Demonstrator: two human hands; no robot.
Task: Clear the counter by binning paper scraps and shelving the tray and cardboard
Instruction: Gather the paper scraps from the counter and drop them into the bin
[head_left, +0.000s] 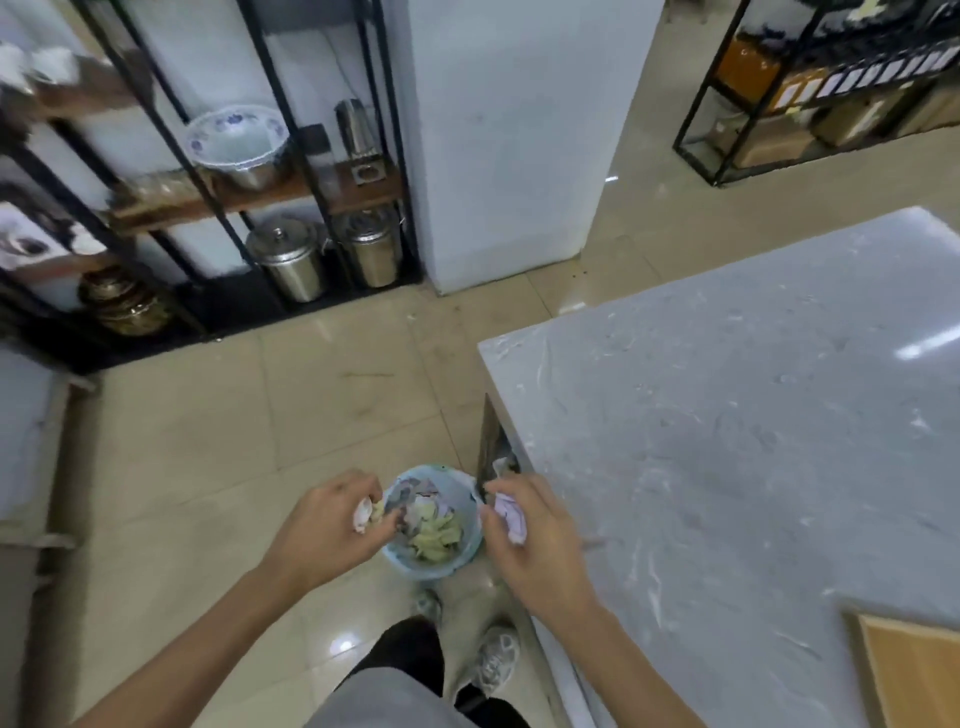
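Observation:
A small light-blue bin (464, 558) stands on the floor beside the counter corner, holding yellow and pale paper scraps (434, 530). My left hand (332, 525) hovers over the bin's left rim, closed on white and yellowish paper scraps (363, 514). At the bin's right rim, my right hand (535, 540) grips a crumpled pale lilac paper scrap (511, 517). A piece of brown cardboard (914, 675) lies on the grey marble counter (727, 441) at the lower right. No tray is in view.
A black metal shelf unit (208, 208) at the back left holds a patterned bowl (236, 137), steel pots (291, 260) and jars. A white pillar (509, 140) stands behind. Another rack with boxes (810, 88) is far right. My feet are below the bin.

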